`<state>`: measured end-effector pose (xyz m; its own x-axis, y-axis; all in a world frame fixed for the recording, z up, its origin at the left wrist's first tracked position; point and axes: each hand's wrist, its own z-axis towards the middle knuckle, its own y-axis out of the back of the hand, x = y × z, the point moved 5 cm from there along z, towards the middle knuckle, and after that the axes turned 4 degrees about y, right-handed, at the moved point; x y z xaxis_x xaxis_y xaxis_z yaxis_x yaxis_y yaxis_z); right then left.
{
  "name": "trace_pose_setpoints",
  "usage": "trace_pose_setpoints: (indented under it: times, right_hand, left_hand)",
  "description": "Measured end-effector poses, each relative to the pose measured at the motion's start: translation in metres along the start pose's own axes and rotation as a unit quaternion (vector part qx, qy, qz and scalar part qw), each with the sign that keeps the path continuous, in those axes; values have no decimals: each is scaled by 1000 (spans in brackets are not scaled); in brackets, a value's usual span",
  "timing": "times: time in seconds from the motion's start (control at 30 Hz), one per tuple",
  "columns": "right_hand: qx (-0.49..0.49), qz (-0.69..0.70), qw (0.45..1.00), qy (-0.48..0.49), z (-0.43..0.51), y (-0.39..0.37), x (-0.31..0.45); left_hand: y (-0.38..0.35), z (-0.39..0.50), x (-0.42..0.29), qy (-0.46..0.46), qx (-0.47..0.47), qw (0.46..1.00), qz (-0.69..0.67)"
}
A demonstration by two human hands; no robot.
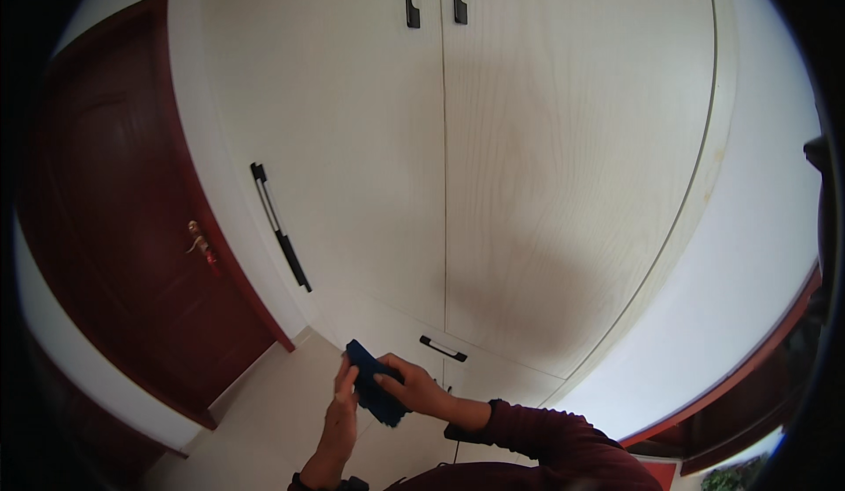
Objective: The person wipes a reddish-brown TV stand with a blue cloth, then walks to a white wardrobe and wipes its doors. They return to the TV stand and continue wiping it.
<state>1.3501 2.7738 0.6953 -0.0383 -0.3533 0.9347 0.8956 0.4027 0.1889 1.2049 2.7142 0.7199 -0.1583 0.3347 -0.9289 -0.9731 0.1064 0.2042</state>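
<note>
A dark blue folded cloth (377, 385) is held between both hands, low in the view and in front of the body. My left hand (343, 395) has its fingers along the cloth's left edge. From the right, my right hand (414, 385) grips the cloth with the thumb on its near face. Beyond the hands stands a pale wood-grain wardrobe (528, 181) with its doors closed. A short black handle (443, 348) on a lower panel shows just past my right hand.
At the left is a closed dark red door (119, 161) with a brass-coloured lever handle (198, 240). Long black handles (280, 227) run up the wardrobe's left side. Pale floor tiles (264, 418) lie below. A green plant (733, 476) shows at bottom right.
</note>
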Motion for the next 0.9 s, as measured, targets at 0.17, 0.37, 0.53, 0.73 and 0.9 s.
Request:
trace_pose_setpoints:
  times: [0.17,0.37,0.53,0.73,0.9]
  right_hand:
    - [-164,-99,980,52,7,55,-15]
    - [-526,-250,766,272,-31,167,110]
    - [-552,-622,433,349,-40,195,223]
    - [-547,-726,337,244,18,242,223]
    - [-387,-779,471,149,55,221,125]
  left_hand:
    - [39,-13,120,104,-50,992,-46]
    - [101,21,201,191,-9,971,-142]
    - [136,55,234,191,64,969,-145]
    - [158,87,267,163,146,966,-138]
    - [167,94,295,187,156,961,-134]
